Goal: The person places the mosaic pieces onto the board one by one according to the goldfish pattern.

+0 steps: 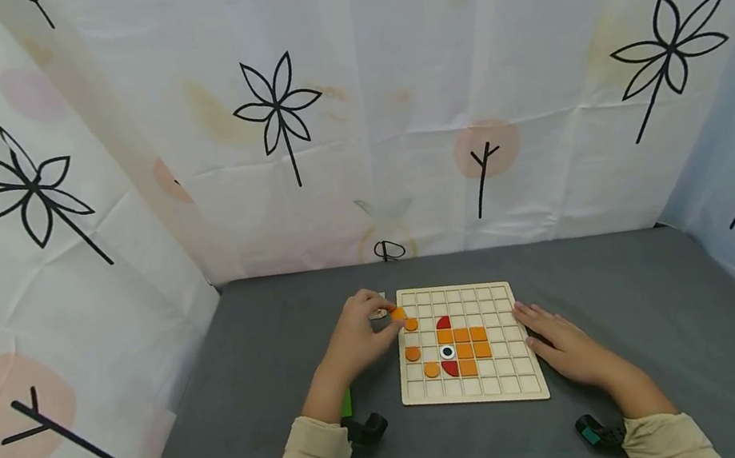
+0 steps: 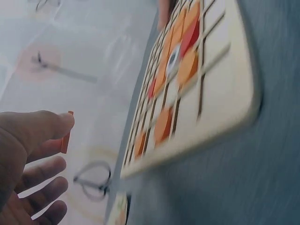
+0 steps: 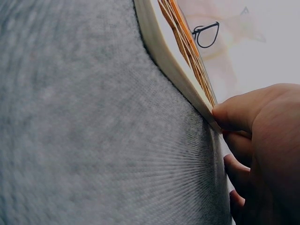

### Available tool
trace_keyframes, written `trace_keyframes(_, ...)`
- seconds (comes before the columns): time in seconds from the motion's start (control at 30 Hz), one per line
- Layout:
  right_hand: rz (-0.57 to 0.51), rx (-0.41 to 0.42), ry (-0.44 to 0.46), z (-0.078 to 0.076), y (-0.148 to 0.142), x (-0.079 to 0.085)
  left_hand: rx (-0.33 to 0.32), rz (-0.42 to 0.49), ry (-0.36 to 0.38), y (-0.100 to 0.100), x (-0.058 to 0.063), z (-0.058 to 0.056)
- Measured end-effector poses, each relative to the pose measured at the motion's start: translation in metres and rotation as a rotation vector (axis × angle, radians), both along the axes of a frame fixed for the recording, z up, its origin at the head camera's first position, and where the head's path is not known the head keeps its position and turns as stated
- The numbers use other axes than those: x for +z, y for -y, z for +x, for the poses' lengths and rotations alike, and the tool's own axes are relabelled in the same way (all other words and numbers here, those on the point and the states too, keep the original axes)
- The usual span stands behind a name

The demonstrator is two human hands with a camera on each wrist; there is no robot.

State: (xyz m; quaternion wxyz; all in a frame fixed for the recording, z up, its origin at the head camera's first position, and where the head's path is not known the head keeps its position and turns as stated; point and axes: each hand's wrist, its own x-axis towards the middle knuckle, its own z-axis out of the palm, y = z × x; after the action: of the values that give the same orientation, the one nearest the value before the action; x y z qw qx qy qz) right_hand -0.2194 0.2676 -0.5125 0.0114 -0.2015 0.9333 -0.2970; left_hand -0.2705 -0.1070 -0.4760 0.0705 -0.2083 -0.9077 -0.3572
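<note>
A square wooden grid board [image 1: 476,400] lies on the table. Near its upper-left edge my left hand [image 1: 356,334] pinches an orange square tile [image 2: 67,136] between thumb and index finger. My right hand [image 1: 569,345] rests at the board's right edge; in the right wrist view its thumb meets that edge. On the board are several orange square tiles [image 1: 464,349] grouped in the middle, two red rounded pieces [image 1: 443,322] and a white disc with a black centre [image 1: 447,352]. Three orange round pieces [image 1: 413,353] sit in the left columns.
A small printed card [image 2: 120,210] lies left of the board, partly hidden behind my left hand. A green item [image 1: 346,403] shows beside my left wrist. The grey table [image 1: 263,303] ends at hanging patterned cloth [image 1: 389,96] at the back and sides.
</note>
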Motion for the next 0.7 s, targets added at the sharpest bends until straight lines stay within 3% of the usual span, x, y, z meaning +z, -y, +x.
trace_keyframes(0.2, -0.002, -0.002, -0.006, -0.001, -0.001, 0.000, -0.145, 0.003, -0.005, -0.034, 0.001, 0.011)
trace_keyframes(0.4, -0.007, 0.003, -0.010, 0.000, -0.001, 0.001, -0.240, -0.038, -0.012, -0.066, -0.008, 0.022)
trace_keyframes(0.7, -0.007, 0.003, 0.001, 0.000, -0.001, 0.000, -0.296, -0.163, -0.058, -0.099, -0.019, 0.034)
